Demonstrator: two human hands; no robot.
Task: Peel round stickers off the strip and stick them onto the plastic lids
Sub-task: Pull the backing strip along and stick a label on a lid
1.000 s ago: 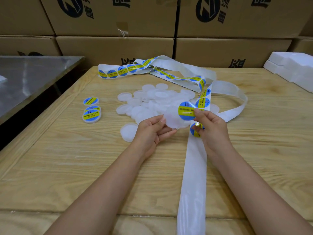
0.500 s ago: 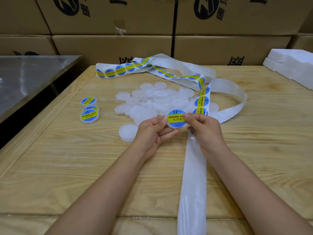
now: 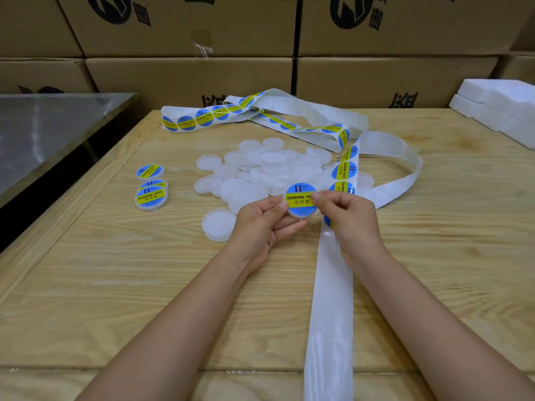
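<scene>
My left hand point(image 3: 262, 224) holds a translucent plastic lid from below and the left, and a round blue and yellow sticker point(image 3: 298, 198) lies on the lid's top. My right hand point(image 3: 346, 218) pinches the sticker's right edge with thumb and forefinger. The white backing strip point(image 3: 330, 314) runs from the table's front edge under my right hand, then loops back with several stickers point(image 3: 344, 170) still on it. A pile of bare lids point(image 3: 260, 172) lies just beyond my hands. One bare lid point(image 3: 218, 224) sits left of my left hand.
Three stickered lids point(image 3: 151, 189) lie at the left of the wooden table point(image 3: 115, 285). Cardboard boxes point(image 3: 188, 73) line the back. White foam blocks point(image 3: 503, 105) sit at the far right. A steel table point(image 3: 43, 131) stands to the left.
My right hand brought the peeled sticker from above the strip down to the left onto the lid in my left hand. It now lies flat on the lid.
</scene>
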